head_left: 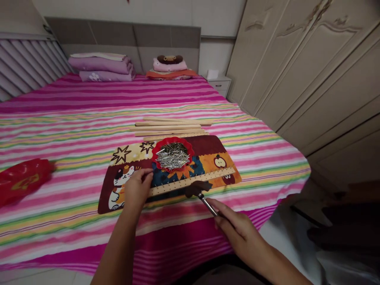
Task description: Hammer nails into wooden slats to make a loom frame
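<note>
My right hand is wrapped round the metal handle of a hammer, whose dark head lies over the near edge of a wooden strip. Small nails stand in a row along that strip, which runs across a patterned mat. At the strip's left end is my left hand, thumb and fingertips pinched together; whatever they hold is too small to make out. Just beyond the strip sits a red scalloped bowl full of loose silvery nails.
Several wooden strips lie behind the mat on the striped bedspread. A red plastic bag rests at the left. Folded bedding is stacked by the headboard, and a wardrobe stands along the right.
</note>
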### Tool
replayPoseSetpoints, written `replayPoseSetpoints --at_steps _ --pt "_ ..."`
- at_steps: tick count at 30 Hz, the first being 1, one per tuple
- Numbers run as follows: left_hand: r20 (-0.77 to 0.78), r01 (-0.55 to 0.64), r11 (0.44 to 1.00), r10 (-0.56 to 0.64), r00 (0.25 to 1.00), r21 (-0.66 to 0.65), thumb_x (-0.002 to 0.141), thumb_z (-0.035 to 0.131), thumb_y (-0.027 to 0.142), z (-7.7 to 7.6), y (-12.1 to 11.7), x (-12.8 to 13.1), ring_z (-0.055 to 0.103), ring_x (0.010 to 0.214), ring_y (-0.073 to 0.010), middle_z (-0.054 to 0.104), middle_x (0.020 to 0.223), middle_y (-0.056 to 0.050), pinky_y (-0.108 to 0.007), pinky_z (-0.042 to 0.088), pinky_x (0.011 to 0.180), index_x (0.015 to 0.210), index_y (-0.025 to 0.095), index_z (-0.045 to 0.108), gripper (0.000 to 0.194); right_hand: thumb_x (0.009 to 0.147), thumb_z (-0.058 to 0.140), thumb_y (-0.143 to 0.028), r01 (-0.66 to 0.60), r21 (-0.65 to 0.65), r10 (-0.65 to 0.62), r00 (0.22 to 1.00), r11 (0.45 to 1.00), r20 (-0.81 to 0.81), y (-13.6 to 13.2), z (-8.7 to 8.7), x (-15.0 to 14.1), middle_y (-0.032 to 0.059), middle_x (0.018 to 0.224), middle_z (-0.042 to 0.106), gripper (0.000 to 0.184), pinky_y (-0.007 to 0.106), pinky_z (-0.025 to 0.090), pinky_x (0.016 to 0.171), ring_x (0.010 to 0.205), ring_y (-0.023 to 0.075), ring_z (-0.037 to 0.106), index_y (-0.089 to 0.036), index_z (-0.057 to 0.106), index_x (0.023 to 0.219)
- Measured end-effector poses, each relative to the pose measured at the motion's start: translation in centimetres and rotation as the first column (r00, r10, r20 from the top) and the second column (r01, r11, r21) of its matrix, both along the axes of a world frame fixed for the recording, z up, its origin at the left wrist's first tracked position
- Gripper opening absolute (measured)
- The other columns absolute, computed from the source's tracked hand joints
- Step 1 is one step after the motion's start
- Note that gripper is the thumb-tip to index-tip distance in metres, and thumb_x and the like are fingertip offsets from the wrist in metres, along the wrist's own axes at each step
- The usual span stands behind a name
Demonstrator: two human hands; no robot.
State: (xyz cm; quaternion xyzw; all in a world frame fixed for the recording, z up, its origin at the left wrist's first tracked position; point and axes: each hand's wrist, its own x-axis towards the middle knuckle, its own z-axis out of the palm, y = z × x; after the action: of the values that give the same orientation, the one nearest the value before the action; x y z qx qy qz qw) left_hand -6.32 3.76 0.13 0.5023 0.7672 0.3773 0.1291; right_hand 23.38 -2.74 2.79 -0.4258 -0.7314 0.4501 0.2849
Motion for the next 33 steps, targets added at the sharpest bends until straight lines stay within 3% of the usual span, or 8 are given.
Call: replayPoseSetpoints --at_steps 5,8,16,19,23,27,30,33 --pt "-0.328 0.24 0.963 -0.268 0.906 -0.124 0.073 0.052 0.024 1.1 5.6 1.1 0.061 0.087 -0.0227 0.072 0.09 -0.005 -0.033 0.044 0.084 0.082 0.025 0.074 0.024 0.093 0.035 -0.025 0.061 -0.036 -0.061 0.998 0.997 0.005 0.2 -0.6 1.1 -0.0041 0.06 0.041 0.045 0.024 0.03 0.047 0.05 0.0118 0.035 -0.016 0.048 0.136" --pt "-0.467 0.258 0.925 -0.366 0.805 -0.279 0.07 0.054 0.02 1.3 7.7 1.7 0.061 0.081 -0.0234 0.072 0.085 -0.006 -0.033 0.043 0.079 0.076 0.026 0.074 0.022 0.093 0.035 -0.026 0.064 -0.079 -0.064 0.998 0.995 -0.006 0.3 -0.9 1.3 -0.0056 0.058 0.035 0.045 0.024 0.027 0.045 0.049 0.0116 0.03 -0.016 0.049 0.135" --pt "-0.554 0.305 0.868 -0.487 0.676 -0.391 0.073 0.054 0.018 2.0 8.2 1.4 0.06 0.08 -0.0243 0.068 0.081 -0.009 -0.033 0.04 0.073 0.071 0.022 0.07 0.016 0.091 0.037 -0.025 0.085 -0.085 -0.086 0.996 0.993 -0.012 0.3 -1.1 1.4 -0.0053 0.059 0.037 0.045 0.023 0.03 0.046 0.049 0.0114 0.032 -0.017 0.05 0.134" --pt "-0.54 0.337 0.854 -0.513 0.667 -0.396 0.073 0.053 0.019 2.0 8.3 1.1 0.06 0.078 -0.022 0.067 0.078 -0.007 -0.031 0.04 0.072 0.069 0.023 0.067 0.016 0.091 0.036 -0.025 0.079 -0.079 -0.081 0.996 0.994 -0.028 0.2 -1.1 1.3 -0.0052 0.059 0.037 0.045 0.023 0.03 0.046 0.049 0.0113 0.032 -0.018 0.05 0.133" --pt "-0.38 0.351 0.889 -0.446 0.81 -0.294 0.07 0.053 0.022 2.2 8.2 0.2 0.059 0.07 -0.0193 0.066 0.07 -0.003 -0.029 0.041 0.069 0.065 0.024 0.064 0.013 0.091 0.035 -0.025 0.07 -0.063 -0.072 0.997 0.996 -0.031 -0.1 -1.2 1.2 -0.0056 0.059 0.036 0.046 0.022 0.028 0.045 0.048 0.0112 0.031 -0.017 0.05 0.134" --pt "-0.034 0.28 0.953 -0.286 0.958 -0.118 0.067 0.057 0.03 2.3 7.2 -0.7 0.059 0.069 -0.0175 0.068 0.071 0.0 -0.028 0.042 0.068 0.068 0.024 0.066 0.01 0.091 0.036 -0.024 0.079 -0.028 -0.079 0.997 0.996 0.008 -0.2 -1.3 1.1 -0.0042 0.06 0.042 0.046 0.023 0.031 0.046 0.049 0.0116 0.035 -0.014 0.051 0.133" --pt "0.229 0.224 0.973 -0.206 0.951 -0.052 0.06 0.064 0.034 2.2 6.5 -1.1 0.056 0.063 -0.0155 0.066 0.064 0.001 -0.027 0.041 0.065 0.068 0.022 0.067 0.015 0.09 0.037 -0.024 0.078 -0.006 -0.078 0.997 0.997 0.014 -0.2 -1.3 0.8 -0.004 0.06 0.044 0.046 0.023 0.033 0.045 0.049 0.0116 0.036 -0.014 0.052 0.132" --pt "0.476 0.166 0.986 -0.153 0.866 0.016 0.05 0.073 0.04 2.0 6.1 -1.1 0.053 0.059 -0.0129 0.063 0.061 0.002 -0.027 0.041 0.062 0.065 0.019 0.067 0.027 0.09 0.036 -0.024 0.06 -0.006 -0.06 0.998 0.998 0.016 -0.3 -1.3 0.5 -0.0037 0.06 0.046 0.046 0.023 0.033 0.045 0.048 0.0115 0.036 -0.013 0.052 0.132"
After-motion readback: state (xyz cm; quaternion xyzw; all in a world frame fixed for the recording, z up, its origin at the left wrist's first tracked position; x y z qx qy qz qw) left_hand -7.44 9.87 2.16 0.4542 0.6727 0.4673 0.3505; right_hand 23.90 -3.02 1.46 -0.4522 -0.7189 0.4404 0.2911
